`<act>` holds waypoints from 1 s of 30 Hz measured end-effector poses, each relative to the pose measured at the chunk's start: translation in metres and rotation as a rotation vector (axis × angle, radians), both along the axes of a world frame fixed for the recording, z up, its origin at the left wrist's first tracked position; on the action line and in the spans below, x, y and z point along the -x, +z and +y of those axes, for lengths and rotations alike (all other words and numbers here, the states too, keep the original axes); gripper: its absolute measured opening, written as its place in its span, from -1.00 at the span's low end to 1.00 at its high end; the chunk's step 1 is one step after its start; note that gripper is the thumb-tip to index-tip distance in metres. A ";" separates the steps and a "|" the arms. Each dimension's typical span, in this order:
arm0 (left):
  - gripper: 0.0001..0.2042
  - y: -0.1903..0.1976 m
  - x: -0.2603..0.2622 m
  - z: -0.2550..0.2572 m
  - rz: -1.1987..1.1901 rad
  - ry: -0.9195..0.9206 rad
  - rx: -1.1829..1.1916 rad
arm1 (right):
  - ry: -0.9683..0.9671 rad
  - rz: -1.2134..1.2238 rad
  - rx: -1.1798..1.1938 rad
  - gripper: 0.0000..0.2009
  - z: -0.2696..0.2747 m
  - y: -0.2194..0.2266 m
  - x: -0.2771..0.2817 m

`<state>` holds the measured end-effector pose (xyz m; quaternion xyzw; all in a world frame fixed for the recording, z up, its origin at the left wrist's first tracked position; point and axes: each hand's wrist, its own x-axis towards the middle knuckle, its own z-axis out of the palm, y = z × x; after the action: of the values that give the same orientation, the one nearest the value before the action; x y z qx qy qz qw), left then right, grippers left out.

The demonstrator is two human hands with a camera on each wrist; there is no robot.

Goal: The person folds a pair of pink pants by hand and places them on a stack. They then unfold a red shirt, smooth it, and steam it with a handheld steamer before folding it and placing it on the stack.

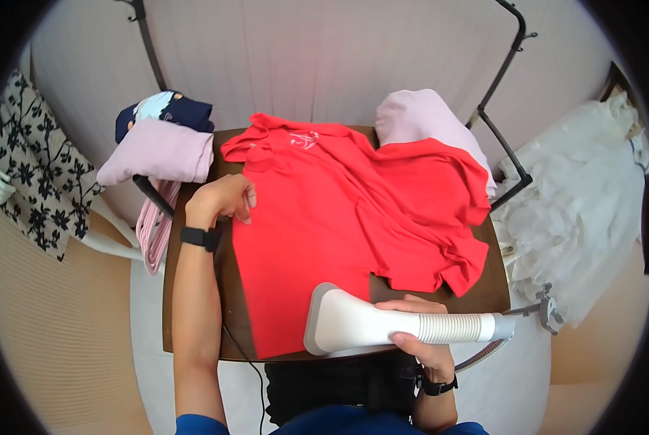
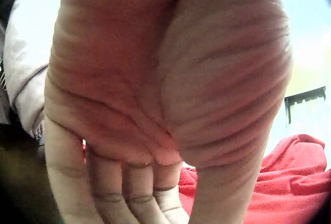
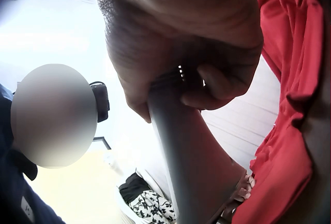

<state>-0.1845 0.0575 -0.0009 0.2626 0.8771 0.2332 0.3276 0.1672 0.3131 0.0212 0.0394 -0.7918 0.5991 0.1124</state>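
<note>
A red T-shirt with a small white print lies spread over a dark brown board. My left hand is at the shirt's left edge, fingers angled down and fingertips right at the fabric. In the left wrist view the palm fills the picture, with its fingers loosely bent and the tips out of frame. My right hand grips a white garment steamer by its neck, just ahead of the ribbed handle. The steamer's grey-rimmed head points left, above the shirt's lower hem. The right wrist view shows fingers wrapped around the steamer.
Folded pink cloth and a navy printed garment lie at the back left; another pale pink bundle is at the back right. Black poles rise on both sides. A dressed mannequin stands left, white tulle right.
</note>
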 end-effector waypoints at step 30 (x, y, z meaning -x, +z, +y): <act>0.12 0.019 -0.251 -0.038 0.509 -0.367 0.444 | -0.336 -0.013 0.339 -0.25 0.048 -0.017 -0.043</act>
<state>0.0663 0.0197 0.0180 0.3876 0.8979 -0.0977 0.1846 0.2102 0.3614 0.0042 -0.1160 -0.6759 0.6967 0.2104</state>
